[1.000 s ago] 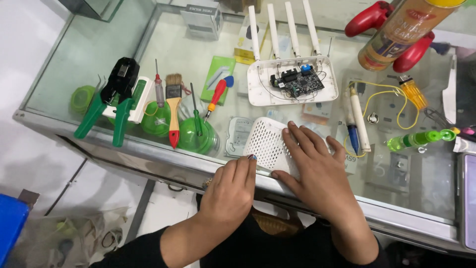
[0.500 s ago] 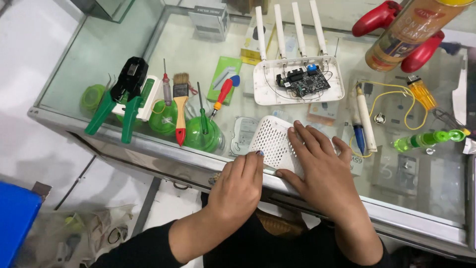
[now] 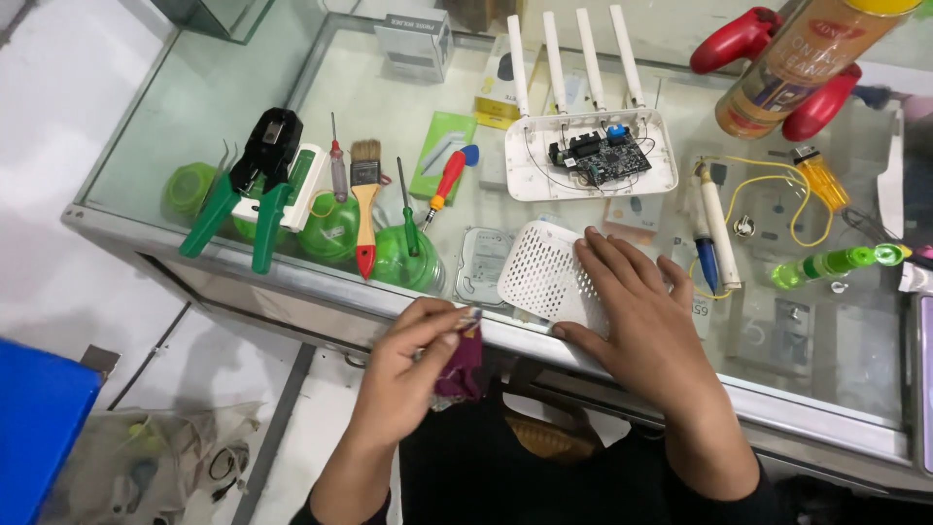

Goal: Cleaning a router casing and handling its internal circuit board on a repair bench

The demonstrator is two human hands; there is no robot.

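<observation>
Left hand (image 3: 413, 365) sits off the near edge of the counter, fingers curled together, thumb and fingertips pinched on a small dark maroon piece (image 3: 465, 352); what the piece is cannot be told. Right hand (image 3: 646, 326) lies flat, fingers spread and open, pressing on the white perforated plastic router cover (image 3: 544, 272), which rests on the glass counter top (image 3: 175, 107) close to its near edge.

Just beyond the cover: the open white router base with four upright antennas (image 3: 583, 146), its dark green circuit board exposed (image 3: 603, 160). Right of the hand, a white pen-shaped tool with blue tip (image 3: 717, 228), a loop of yellow wire (image 3: 777, 185), and a green translucent spray nozzle piece (image 3: 836, 262). Far right corner holds a yellow-capped orange spray can (image 3: 807, 58) leaning across a red game controller (image 3: 748, 34).

Left of the cover: a red-handled screwdriver (image 3: 445, 185), a green-handled screwdriver (image 3: 408, 214), a paint brush with wooden handle and red tip (image 3: 365, 204), a thin red-handled precision screwdriver (image 3: 337, 165), and a black crimping tool with green handles (image 3: 248, 194).
</observation>
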